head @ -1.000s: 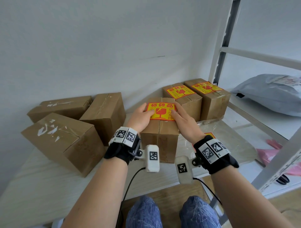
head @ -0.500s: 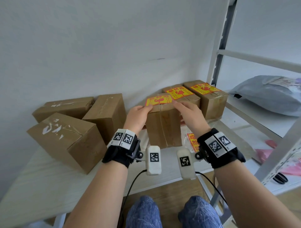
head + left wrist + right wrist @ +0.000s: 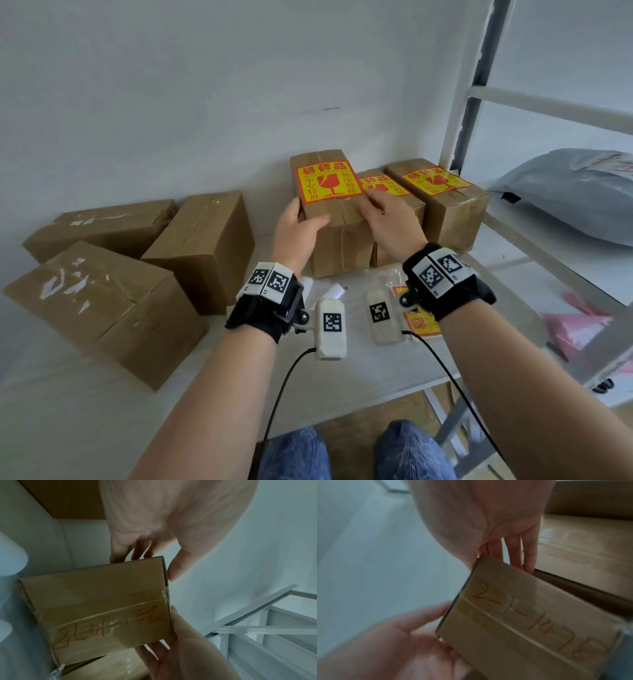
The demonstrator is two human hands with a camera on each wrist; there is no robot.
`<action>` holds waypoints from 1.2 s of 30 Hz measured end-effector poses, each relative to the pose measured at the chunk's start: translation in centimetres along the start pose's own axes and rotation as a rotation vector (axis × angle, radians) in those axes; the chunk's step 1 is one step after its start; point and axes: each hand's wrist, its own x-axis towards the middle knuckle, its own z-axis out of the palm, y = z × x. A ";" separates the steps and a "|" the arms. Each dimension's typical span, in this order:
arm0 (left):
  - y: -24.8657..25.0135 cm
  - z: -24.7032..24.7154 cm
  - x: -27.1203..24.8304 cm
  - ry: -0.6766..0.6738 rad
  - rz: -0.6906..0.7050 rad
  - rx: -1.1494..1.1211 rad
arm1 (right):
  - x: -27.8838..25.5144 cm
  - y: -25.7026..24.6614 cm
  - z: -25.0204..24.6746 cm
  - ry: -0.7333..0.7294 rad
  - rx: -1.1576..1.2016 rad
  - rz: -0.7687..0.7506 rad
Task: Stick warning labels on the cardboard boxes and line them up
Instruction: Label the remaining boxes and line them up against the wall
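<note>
Two hands hold one labelled box (image 3: 337, 219) between them. The left hand (image 3: 297, 229) grips its left side, thumb on the front. The right hand (image 3: 390, 219) grips its right side. The box is tipped up, just beside two more labelled boxes (image 3: 445, 202) on the table (image 3: 68, 394).

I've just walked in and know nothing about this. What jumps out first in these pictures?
The bright yellow-and-red warning label on the cardboard box held between the left hand and right hand, tilted up near the wall. To its right stand two labelled boxes in a row; to its left lie three unlabelled boxes. Orange handwriting marks the held box's near face.
</note>
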 end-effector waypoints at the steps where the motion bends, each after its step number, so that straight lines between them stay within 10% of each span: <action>1: -0.4 0.1 0.3 0.001 -0.010 0.005 | 0.2 0.2 0.2 0.005 -0.075 -0.011; 22: -1.0 -3.0 -1.2 0.011 -0.097 0.428 | -2.7 -2.3 2.1 0.343 -0.196 -0.158; 36: 4.3 -15.6 -7.5 0.574 0.273 0.669 | -7.0 -13.0 8.3 -0.106 0.236 -0.209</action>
